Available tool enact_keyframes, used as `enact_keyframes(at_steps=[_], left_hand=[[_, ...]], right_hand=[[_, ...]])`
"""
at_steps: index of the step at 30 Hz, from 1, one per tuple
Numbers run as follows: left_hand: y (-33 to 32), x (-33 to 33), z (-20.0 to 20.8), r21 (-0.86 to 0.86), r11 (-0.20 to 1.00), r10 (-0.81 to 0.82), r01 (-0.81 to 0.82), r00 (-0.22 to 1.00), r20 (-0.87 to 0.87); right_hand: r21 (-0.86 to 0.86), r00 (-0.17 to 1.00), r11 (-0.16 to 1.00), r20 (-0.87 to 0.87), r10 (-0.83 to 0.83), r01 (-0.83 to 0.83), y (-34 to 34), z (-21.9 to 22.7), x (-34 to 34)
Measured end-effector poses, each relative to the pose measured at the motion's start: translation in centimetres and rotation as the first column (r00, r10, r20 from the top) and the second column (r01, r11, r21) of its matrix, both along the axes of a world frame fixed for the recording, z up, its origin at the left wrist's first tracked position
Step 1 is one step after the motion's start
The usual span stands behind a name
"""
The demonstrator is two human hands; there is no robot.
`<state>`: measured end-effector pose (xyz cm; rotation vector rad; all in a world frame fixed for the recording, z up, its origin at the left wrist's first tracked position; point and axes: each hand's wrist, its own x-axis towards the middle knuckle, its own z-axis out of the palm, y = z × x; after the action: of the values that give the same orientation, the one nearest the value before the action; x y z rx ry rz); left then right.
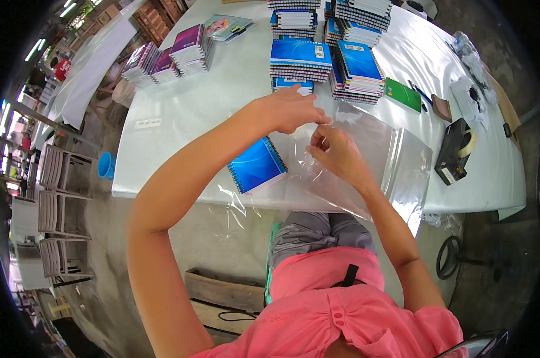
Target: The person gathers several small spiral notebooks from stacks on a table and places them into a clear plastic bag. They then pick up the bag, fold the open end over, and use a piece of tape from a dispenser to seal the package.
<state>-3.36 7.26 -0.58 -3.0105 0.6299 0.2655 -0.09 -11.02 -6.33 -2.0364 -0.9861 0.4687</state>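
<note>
My left hand reaches across from the left, its fingertips pinching the edge of a clear plastic bag. Close by, my right hand has curled fingers, with thumb and forefinger closed on the same thin film. The fingertips of both hands nearly meet. Film spreads under and around them, and its shiny folds hang over the table's near edge. Left of my right hand, partly under my left forearm, lies a small blue spiral notebook. Exactly where each fingertip grips the transparent film is hard to make out.
Stacks of blue spiral notebooks stand at the far side of the white table. Purple notebooks are piled far left. A green notebook and a black tape dispenser lie to the right. A wooden bench is below.
</note>
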Motion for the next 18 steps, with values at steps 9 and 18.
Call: enact_keyframes(at_steps=[9, 18], left_hand=[[3.0, -3.0, 0.7, 0.431, 0.902, -0.031, 0.015, 0.999, 0.031], [1.2, -14.9, -6.6, -0.786, 0.518, 0.843, -0.337, 0.358, 0.402]], right_hand=[[0.026, 0.926, 0.998, 0.374, 0.048, -0.062, 1.3, 2.1, -6.0], [-0.086, 0.715, 0.971, 0.662, 0.222, -0.223, 3.2, 0.1, -10.7]])
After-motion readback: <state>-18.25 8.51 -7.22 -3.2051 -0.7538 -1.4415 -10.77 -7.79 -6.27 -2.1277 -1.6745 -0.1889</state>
